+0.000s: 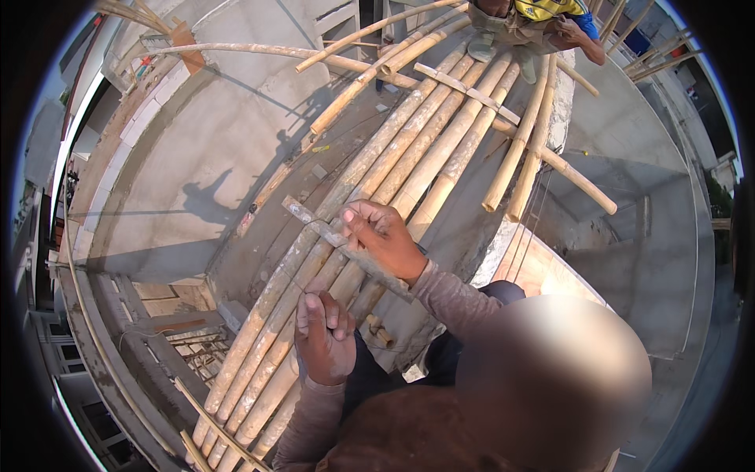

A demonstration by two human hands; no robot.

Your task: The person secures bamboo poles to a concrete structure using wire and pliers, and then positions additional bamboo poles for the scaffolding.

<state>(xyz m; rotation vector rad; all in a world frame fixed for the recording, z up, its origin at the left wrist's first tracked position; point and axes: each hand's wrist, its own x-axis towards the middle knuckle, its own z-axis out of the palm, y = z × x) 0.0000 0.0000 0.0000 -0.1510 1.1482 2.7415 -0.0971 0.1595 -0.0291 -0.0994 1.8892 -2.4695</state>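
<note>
"Which way does that batten [330, 236] lie?"

"Across the poles [267, 311], just ahead of the person. Its long axis slants from far left to near right, while the poles run from near left to far right."

"And the hands?"

"The right hand [385, 240] is right over the batten, fingers curled in, thumb brought up against the index finger. The left hand [325, 338] is lower, nearer the body, half closed over the poles, thumb up."

"Holding anything?"

"There's a thin dark strand [314, 224] by the batten, but from here I can't tell whether either hand has hold of it."

"What's it all made of?"

"The poles are round bamboo, tan, jointed, splashed with pale, crusty stains. The batten is flat, straight-edged and greyish, like rough wood. Farther off, a second batten [464, 93] crosses the same poles at much the same slant."

"Who's beyond it?"

"A co-worker [543, 16] in a yellow and blue shirt, at the far end of the poles."
</note>
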